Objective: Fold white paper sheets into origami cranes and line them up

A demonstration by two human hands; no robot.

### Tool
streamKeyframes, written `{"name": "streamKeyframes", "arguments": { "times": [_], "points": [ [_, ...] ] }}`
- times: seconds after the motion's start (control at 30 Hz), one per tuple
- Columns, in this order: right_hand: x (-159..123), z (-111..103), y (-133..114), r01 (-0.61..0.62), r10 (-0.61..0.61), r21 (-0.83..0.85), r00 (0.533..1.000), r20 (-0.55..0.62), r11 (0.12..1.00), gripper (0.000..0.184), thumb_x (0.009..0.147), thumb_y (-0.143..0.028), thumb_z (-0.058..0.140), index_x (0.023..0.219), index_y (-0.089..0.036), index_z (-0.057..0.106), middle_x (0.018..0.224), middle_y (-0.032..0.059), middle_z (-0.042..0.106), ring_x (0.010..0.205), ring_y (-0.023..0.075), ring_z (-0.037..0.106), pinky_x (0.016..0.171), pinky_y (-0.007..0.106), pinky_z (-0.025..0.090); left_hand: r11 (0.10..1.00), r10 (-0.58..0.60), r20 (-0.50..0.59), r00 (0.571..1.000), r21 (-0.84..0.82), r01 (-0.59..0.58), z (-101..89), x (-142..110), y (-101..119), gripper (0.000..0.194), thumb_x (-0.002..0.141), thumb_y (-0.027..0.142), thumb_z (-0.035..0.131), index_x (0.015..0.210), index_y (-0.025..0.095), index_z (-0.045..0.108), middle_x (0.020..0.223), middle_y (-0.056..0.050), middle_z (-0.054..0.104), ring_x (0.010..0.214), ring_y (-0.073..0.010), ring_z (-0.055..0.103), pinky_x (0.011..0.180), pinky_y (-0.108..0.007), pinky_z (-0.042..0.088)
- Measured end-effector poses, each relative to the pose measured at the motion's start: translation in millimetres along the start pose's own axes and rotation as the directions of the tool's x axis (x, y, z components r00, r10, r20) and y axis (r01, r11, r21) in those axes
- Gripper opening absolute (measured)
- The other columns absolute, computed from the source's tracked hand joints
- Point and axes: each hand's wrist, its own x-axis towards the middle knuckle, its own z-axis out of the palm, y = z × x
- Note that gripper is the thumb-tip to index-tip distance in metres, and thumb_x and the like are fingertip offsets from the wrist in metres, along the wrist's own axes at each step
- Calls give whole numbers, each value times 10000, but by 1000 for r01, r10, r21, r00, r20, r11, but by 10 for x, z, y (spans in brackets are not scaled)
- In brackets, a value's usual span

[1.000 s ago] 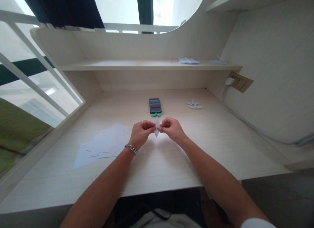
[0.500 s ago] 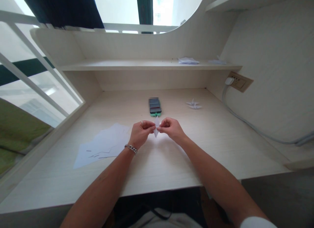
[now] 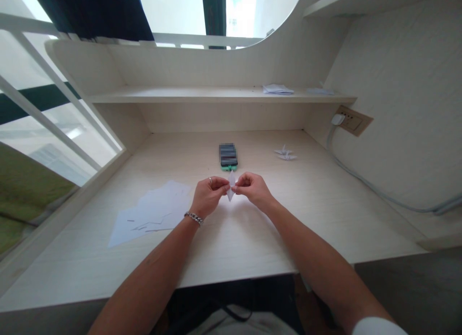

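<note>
A small folded piece of white paper point(image 3: 231, 179), narrow and diamond-shaped with pointed ends, is held above the desk between my two hands. My left hand point(image 3: 208, 195) pinches its left side between thumb and forefinger; a ring and a chain bracelet show on this hand and wrist. From the other side, my right hand point(image 3: 254, 189) grips the paper's right edge the same way. Just beyond the paper lies a phone point(image 3: 228, 154) with a green edge. Two folded paper cranes point(image 3: 285, 153) rest farther back to the right.
Loose white sheets point(image 3: 149, 210) with dark marks lie on the desk point(image 3: 234, 248) left of my hands. Folded papers point(image 3: 277, 89) sit on the low shelf point(image 3: 202, 94). A grey cable point(image 3: 375, 183) runs from the wall socket point(image 3: 354, 120) along the right side.
Both hands keep their pinch on the folded paper. Its faces look slightly more spread toward me; otherwise almost nothing has moved.
</note>
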Motion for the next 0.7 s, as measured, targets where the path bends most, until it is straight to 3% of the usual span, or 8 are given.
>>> {"name": "streamKeyframes", "arguments": {
  "times": [0.27,0.5,0.7],
  "points": [
    [4,29,13,-9,9,47,1000,8,999,365,503,-356,851,658,-174,575,605,-8,621,559,134,580,563,276,483,998,67,-27,997,-11,-67,28,-9,20,238,608,227,789,763,144,628,709,-23,692,663,-144,653,647,-264,513],
    [11,73,78,123,-123,-18,992,-34,992,328,573,-342,808,650,-197,524,602,-34,566,561,118,530,557,255,439,996,83,-76,994,35,-80,60,-36,61,229,603,222,773,742,155,604,683,-13,663,646,-142,640,646,-264,501],
    [7,91,68,80,-79,50,996,-28,995,372,578,-386,809,760,-196,547,682,-12,610,613,134,579,602,271,478,997,73,-113,991,8,-73,75,-35,86,260,579,225,794,732,157,594,669,-11,656,645,-145,645,654,-268,509]
  ]
}}
